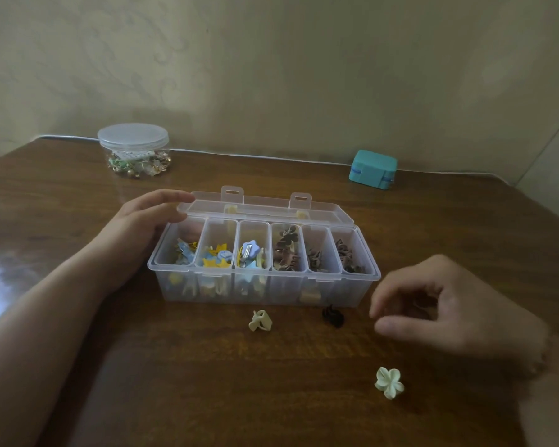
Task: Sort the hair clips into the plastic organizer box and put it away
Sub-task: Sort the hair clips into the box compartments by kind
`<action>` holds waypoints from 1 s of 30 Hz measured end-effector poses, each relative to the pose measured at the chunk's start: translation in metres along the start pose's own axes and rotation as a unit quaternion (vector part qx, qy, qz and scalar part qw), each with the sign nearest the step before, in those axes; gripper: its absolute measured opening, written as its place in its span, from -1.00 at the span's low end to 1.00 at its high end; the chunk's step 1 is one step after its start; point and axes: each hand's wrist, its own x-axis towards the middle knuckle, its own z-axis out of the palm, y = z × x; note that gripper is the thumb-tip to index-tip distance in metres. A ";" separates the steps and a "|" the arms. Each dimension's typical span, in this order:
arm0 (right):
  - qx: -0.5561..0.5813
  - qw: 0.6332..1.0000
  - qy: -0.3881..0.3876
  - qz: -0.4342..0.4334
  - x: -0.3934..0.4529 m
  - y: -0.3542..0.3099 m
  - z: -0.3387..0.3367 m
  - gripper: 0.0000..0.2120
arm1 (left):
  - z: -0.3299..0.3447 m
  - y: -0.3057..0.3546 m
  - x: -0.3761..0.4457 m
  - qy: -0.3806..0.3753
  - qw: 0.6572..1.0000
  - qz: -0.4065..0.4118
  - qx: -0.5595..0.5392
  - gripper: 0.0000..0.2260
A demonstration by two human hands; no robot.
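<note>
Right hand hovers above the table, just off the right front corner of the organizer box, fingers loosely curled, thumb and forefinger drawn toward each other with a small gap between them, and nothing in that grip. Over on the other side, the left hand is at the box's left end: fingers fairly straight, fingertips resting on the corner of the lid, thumb tucked just under that edge. The lid stands raised at the back, its two latch tabs poking upward.

Inside the clear box, six compartments in a row. The three on the left carry blue, yellow and cream clips; the three on the right carry brown ones. More pieces show through the front wall lower down, though they are hard to make out.

Three clips lie loose on the table. A cream claw clip sits just in front of the box, near its middle. A dark brown clip lies close to the box's right front, between the box and the right hand. A cream flower clip lies nearer the camera, below the right hand and well apart from the box.

Farther back, near the wall, a round clear jar with a lid holds small trinkets on the left, and a teal case sits on the right
</note>
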 end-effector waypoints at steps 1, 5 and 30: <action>-0.039 0.999 -0.017 0.022 0.003 0.000 0.003 -0.82 | 0.000 0.000 0.000 -0.001 1.000 -0.001 -0.004 -0.70; -0.202 0.979 -0.008 0.021 0.016 -0.003 0.017 -0.62 | -0.001 -0.001 0.001 -0.006 1.000 0.002 -0.010 -0.71; -0.041 0.972 0.231 -0.033 0.007 0.000 0.007 -0.89 | 0.001 0.000 -0.001 -0.005 0.999 -0.001 -0.037 -0.69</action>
